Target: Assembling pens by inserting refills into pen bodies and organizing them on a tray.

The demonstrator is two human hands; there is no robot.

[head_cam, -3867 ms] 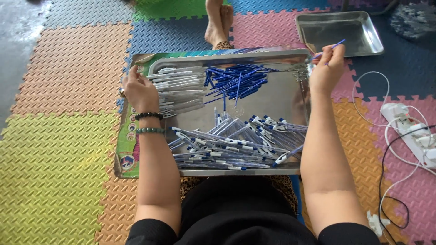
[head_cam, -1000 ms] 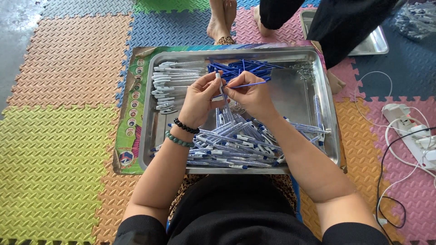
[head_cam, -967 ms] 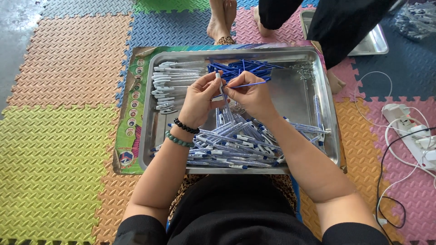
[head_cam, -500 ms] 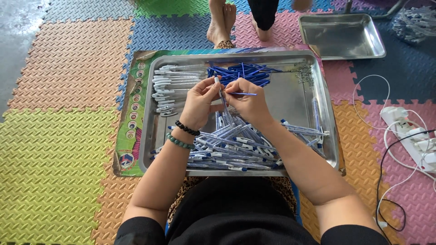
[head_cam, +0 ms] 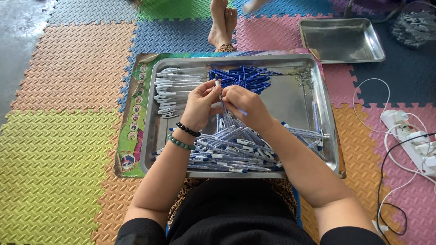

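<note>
head: hands [head_cam: 222, 102] hold pen [head_cam: 221, 97]

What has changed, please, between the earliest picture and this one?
Both hands came in from the tray's sides: the left hand and right hand now meet over the tray, together holding a pen. The blue refills and white caps lie unchanged.

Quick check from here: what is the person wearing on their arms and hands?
Both forearms are bare, with short black sleeves at the upper arms. The left wrist carries two beaded bracelets, one black and one green. The left hand and right hand are ungloved.
</note>
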